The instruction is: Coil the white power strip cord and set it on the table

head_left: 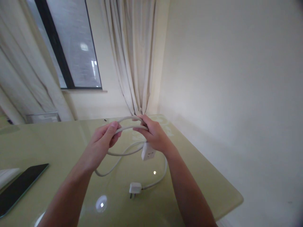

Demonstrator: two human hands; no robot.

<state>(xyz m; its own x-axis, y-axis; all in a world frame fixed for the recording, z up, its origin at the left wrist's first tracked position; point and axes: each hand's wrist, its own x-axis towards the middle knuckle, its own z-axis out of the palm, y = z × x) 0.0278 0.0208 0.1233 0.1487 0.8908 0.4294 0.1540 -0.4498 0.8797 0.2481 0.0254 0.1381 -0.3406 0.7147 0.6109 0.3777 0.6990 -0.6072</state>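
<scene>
A white extension cord [129,127] is looped between my two hands above the table. My left hand [105,135] is closed on the loops, thumb on top. On the other side my right hand [152,130] grips the same loops, its fingers partly hidden behind the cord. Just below the right hand is the cord's white socket block [148,152], partly covered by that hand. More cord hangs in loose curves under both hands. The white plug [135,188] lies nearer to me on the tabletop, its prongs pointing toward me.
The glossy greenish table [194,176] reflects the ceiling lights. A dark phone or tablet [22,186] and a white object [8,176] lie at the left. The right table edge runs along a white wall [232,94]. Curtains [132,56] and a window [73,44] stand behind.
</scene>
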